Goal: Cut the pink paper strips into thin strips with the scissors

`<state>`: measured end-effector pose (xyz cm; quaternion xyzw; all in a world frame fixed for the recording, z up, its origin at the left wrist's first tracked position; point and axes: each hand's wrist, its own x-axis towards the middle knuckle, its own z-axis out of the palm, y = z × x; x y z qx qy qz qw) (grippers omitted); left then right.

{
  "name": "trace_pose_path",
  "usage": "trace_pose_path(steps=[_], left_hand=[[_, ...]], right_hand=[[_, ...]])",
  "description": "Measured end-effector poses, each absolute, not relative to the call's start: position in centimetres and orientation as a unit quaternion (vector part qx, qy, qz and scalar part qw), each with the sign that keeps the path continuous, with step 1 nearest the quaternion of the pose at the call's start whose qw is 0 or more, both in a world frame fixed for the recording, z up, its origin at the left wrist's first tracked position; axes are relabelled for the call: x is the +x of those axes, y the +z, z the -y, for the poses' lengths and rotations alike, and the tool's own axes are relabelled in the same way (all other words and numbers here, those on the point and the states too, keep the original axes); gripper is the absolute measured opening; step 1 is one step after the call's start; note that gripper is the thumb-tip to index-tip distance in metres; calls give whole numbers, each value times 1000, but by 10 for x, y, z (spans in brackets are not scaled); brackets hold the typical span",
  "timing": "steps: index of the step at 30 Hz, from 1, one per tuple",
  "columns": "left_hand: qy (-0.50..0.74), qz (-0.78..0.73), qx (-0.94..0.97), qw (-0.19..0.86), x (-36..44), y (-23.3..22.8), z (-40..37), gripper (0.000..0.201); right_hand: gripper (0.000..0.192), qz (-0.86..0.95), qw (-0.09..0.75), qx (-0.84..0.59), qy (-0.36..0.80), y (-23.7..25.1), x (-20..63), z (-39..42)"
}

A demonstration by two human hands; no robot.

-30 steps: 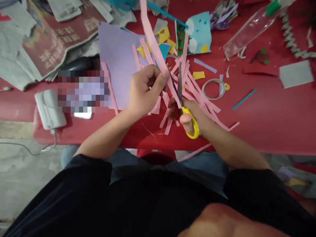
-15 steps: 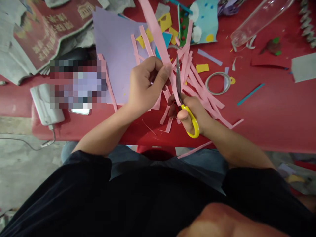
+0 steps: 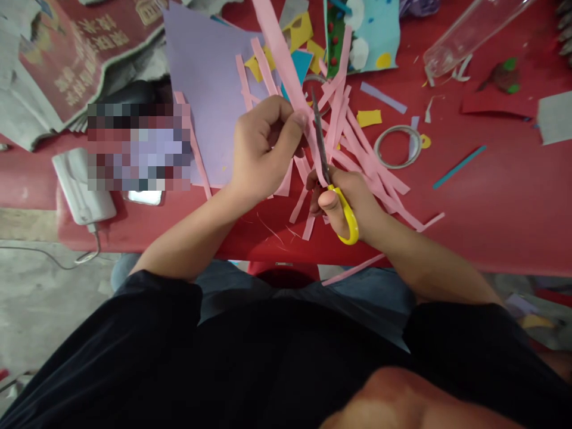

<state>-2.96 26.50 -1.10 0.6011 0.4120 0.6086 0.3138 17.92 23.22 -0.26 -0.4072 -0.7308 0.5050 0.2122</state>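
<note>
The left hand (image 3: 263,149) pinches a long pink paper strip (image 3: 279,50) between thumb and curled fingers, its grip pressed tight on the paper just left of the scissor blades. The strip rises from that pinch up and away toward the top edge of the view, tilted slightly left. The right hand (image 3: 346,199) holds the yellow-handled scissors (image 3: 333,179) — fingers through the loops, grip closed around the handles — with the blades pointing up and drawn nearly together against the strip, right beside the left thumb.

Taking the scissors as the mark: behind and to the right of the blades lies a loose heap of cut pink strips (image 3: 357,149) on the red counter (image 3: 491,214), and further right a ring of clear tape (image 3: 397,146). Left of the scissors, beyond the left hand, a lilac sheet (image 3: 205,89) lies flat, with a white charger (image 3: 83,187) well apart at the counter's left edge. Far above and right of the blades rests a clear plastic bottle (image 3: 469,36) on its side — and nearer, straight above, a light-blue collage card (image 3: 370,33) with coloured dots. Newspaper (image 3: 58,65) covers the far left corner.
</note>
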Motion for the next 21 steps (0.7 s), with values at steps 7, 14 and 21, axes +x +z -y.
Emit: trace_pose_path(steps=[7, 14, 21], left_hand=[[621, -392, 605, 307, -31, -18, -270, 51], [613, -409, 591, 327, -31, -15, -269, 53], [605, -423, 585, 336, -34, -19, -273, 56]], right_hand=[[79, 714, 221, -420, 515, 4, 178, -226], [79, 715, 236, -421, 507, 0, 177, -227], [84, 720, 239, -429, 490, 0, 176, -228]])
